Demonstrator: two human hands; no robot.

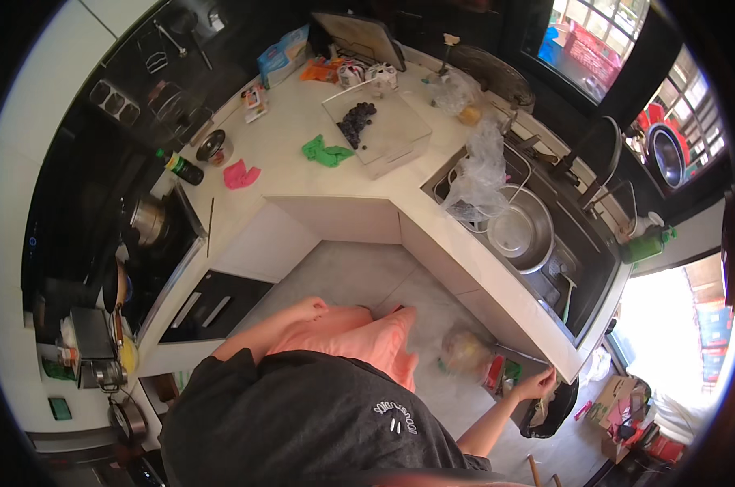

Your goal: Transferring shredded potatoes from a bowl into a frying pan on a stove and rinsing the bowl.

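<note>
My left hand is loosely closed in front of my body, beside the salmon-pink cloth of my lower garment; nothing shows in it. My right hand is at the lower corner of the countertop, above a bin lined with a black bag. Its fingertips are bent together near the cabinet edge; whether they grip anything is unclear. Farther off, dark grapes lie on a clear board or tray on the white counter. A green cloth and a pink cloth lie nearby.
At right, a sink holds a steel basin, with crumpled plastic bags by it. The stove at left carries a pot and a pan. A full plastic bag is on the floor, and cardboard boxes stand lower right.
</note>
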